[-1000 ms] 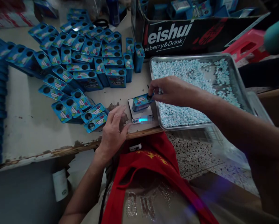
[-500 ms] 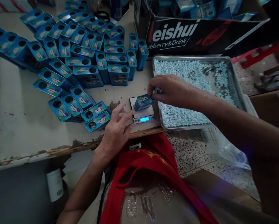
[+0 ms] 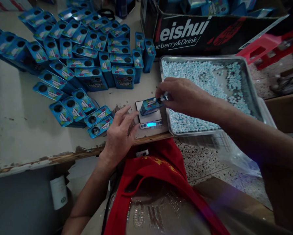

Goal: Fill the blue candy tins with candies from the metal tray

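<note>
Near the worktop's [image 3: 21,130] front edge, the scale [image 3: 150,118] is supporting a tin [image 3: 149,107], apparently freeing the right hand [image 3: 179,93] for pinching candies [image 3: 164,97]; left hand [image 3: 119,137] is hanging half-spread, seemingly empty.

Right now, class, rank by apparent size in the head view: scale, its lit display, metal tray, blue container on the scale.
1. Metal tray
2. Scale, partly covered
3. Blue container
4. Lit display

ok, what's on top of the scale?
A blue tin sits on the scale. The right hand is at one end of the tin, pinching pale candies. The tin covers the surface beneath it; how full it is can't be seen.
</note>
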Action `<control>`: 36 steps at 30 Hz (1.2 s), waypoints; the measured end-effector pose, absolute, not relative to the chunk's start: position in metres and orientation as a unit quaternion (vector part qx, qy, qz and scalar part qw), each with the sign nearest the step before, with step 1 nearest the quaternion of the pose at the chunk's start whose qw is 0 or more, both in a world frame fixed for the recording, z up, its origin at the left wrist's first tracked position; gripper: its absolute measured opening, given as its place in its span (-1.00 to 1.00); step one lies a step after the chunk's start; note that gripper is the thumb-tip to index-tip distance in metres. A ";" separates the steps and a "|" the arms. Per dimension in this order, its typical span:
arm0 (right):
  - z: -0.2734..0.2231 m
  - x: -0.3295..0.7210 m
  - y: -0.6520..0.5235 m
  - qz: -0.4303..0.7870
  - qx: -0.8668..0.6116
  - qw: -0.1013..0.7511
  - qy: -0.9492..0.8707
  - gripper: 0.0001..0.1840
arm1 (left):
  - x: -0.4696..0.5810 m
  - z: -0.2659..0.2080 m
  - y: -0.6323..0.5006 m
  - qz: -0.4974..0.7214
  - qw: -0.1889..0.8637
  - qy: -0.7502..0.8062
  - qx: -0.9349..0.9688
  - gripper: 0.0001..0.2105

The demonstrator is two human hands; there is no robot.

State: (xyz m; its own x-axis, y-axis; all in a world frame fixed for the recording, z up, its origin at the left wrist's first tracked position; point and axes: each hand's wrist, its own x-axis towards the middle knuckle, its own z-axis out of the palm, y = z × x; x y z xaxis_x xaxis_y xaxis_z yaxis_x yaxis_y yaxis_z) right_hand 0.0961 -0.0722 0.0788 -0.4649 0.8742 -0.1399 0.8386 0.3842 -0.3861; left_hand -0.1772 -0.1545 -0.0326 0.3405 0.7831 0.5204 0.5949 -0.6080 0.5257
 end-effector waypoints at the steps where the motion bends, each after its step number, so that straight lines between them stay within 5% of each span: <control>1: 0.080 0.095 -0.073 0.204 -0.515 0.041 -0.832 -0.75 | -0.176 -0.030 -0.154 0.387 0.117 0.427 0.809 -0.67; 8: 0.083 0.091 -0.071 0.251 -0.543 0.071 -0.798 -0.89 | -0.159 -0.020 -0.149 0.417 0.121 0.449 0.781 -0.74; 15: 0.075 0.130 -0.066 0.406 -0.614 0.269 -0.621 -0.84 | -0.132 -0.022 -0.107 0.411 0.136 0.465 0.772 -0.83; 18: 0.056 0.163 -0.081 0.460 -0.626 0.288 -0.560 -0.78 | -0.121 -0.024 -0.087 0.393 0.150 0.453 0.786 -0.91; 22: 0.030 0.200 -0.109 0.467 -0.646 0.231 -0.557 -0.82 | -0.106 -0.023 -0.074 0.368 0.178 0.429 0.805 -0.96; 25: 0.019 0.219 -0.121 0.346 -0.671 0.146 -0.640 -0.79 | -0.094 -0.017 -0.074 0.359 0.193 0.411 0.815 -0.97; 32: 0.001 0.212 -0.134 0.151 -0.583 -0.093 -0.793 -0.26 | -0.106 0.004 -0.090 0.395 0.143 0.429 0.799 -0.96; 36: -0.008 0.188 -0.129 0.133 -0.569 -0.138 -0.800 -0.48 | -0.137 0.013 -0.098 0.412 0.127 0.455 0.779 -0.94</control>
State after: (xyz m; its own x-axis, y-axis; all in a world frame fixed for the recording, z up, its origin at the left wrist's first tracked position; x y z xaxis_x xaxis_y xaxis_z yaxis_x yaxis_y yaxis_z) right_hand 0.1877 -0.1292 -0.0081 -0.3139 0.8736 -0.3718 0.9469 0.3169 -0.0547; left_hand -0.1374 -0.0982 0.0127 0.2456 0.8137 0.5268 0.6048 -0.5533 0.5728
